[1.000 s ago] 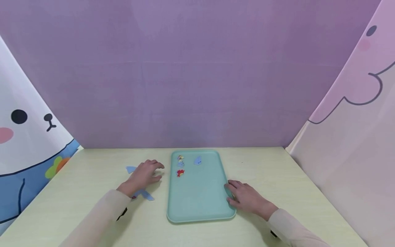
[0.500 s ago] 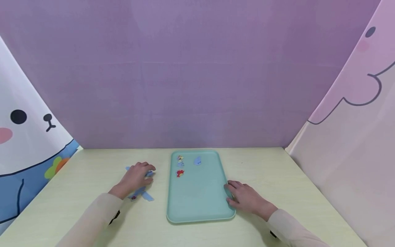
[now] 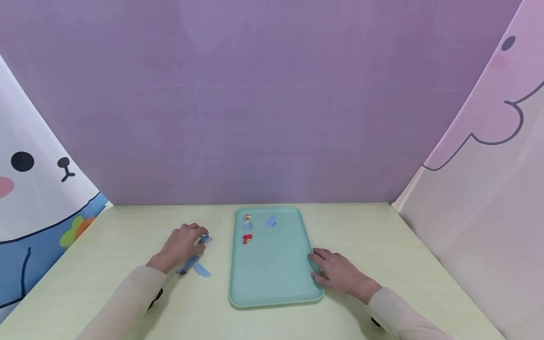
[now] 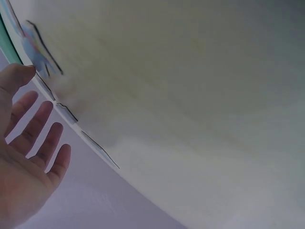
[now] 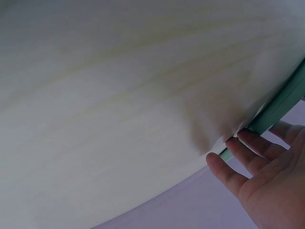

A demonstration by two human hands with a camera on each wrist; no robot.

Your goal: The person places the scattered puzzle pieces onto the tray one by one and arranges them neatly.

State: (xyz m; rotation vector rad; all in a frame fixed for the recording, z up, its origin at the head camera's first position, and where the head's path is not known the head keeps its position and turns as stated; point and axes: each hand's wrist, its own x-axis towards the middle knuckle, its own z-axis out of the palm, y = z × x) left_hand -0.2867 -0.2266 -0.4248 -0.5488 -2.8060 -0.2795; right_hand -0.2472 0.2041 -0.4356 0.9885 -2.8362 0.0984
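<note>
My left hand (image 3: 182,244) is over several flat, irregular light-blue pieces on the table, left of the tray. Its thumb and fingers are spread apart in the left wrist view, with a printed blue piece (image 4: 34,50) showing beyond the thumb. One blue piece (image 3: 205,239) peeks out at the fingertips; another piece (image 3: 201,270), beside one with a red spot, lies below the hand. On the right, my right hand (image 3: 340,272) rests its fingers against the long edge of a mint-green tray (image 3: 272,278). The right wrist view has those fingers at the tray's side (image 5: 281,102).
At the tray's far end lie a yellow-and-blue piece (image 3: 248,222), a red piece (image 3: 247,239) and a blue piece (image 3: 271,221). A purple backdrop (image 3: 255,104) rises behind the pale table (image 3: 365,226), with printed cloths at both sides.
My left hand has moved left, away from the tray, and now covers most of the upper blue pieces. The right hand stays at the tray edge.
</note>
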